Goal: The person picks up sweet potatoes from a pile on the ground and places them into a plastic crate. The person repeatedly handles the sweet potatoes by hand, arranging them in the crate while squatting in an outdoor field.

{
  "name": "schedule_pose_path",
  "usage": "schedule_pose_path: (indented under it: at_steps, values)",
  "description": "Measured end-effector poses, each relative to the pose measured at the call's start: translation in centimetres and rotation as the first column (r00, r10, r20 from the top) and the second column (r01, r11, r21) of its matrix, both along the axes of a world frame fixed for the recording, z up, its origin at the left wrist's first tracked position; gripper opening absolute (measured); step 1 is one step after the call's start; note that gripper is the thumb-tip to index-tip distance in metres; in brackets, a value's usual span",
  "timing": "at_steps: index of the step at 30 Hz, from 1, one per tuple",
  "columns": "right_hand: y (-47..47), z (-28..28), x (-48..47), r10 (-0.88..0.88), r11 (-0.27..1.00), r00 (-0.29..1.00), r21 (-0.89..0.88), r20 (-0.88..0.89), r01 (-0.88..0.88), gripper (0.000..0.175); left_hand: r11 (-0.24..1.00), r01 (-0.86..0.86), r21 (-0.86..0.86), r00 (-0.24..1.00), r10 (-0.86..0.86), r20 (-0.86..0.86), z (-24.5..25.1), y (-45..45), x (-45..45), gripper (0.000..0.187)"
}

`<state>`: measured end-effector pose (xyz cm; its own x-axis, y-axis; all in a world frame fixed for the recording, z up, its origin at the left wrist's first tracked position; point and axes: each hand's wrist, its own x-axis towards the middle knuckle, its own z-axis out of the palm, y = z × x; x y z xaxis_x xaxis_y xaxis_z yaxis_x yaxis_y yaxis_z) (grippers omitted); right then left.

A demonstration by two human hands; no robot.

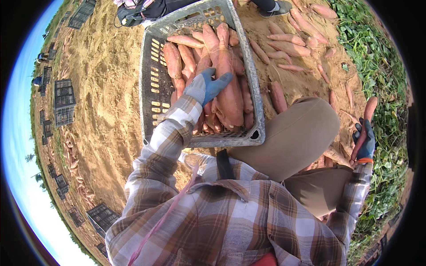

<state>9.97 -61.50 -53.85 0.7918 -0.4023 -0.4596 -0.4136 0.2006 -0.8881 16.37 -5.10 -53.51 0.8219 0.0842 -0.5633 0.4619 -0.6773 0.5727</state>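
Note:
My left hand (213,86), in a blue-grey work glove, rests on the sweet potatoes inside a plastic crate (203,141) with slotted walls. Its thumb lies across a large, thick sweet potato (231,99); other fingers are partly hidden, so whether they grip it is unclear. Smaller sweet potatoes (172,60) surround it in the crate. Off to the right, my right hand (366,139), also gloved, is closed around a long, slender, curved sweet potato (370,108). That root points upward out of the fist, near the green vines.
Loose sweet potatoes (288,48) lie on sandy soil (109,83) right of the crate. Leafy vines (382,66) border the right side. A person's shoe (276,8) shows beyond the crate. Stacked black crates (65,101) and a row of roots (71,153) stretch along the left.

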Motion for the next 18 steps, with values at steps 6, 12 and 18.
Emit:
schedule_pose_path:
  at_steps: [6,12,18]
  values:
    - [-0.3,-0.1,0.2,0.07,0.997,0.997,-0.015,-0.032,-0.071,0.047,0.968,0.061,0.245,0.983,-0.101,0.156,-1.9,-0.3,1.1,0.065]
    - [0.7,-0.6,1.2,0.089,0.996,0.995,-0.023,-0.04,-0.09,0.048,0.935,0.152,0.321,0.985,-0.171,0.031,-7.2,0.3,3.2,0.071]
    - [-0.5,-0.1,0.4,0.048,0.996,0.999,-0.071,0.016,-0.047,0.048,0.838,0.428,0.338,0.903,-0.412,-0.122,-7.4,-1.7,1.9,0.065]
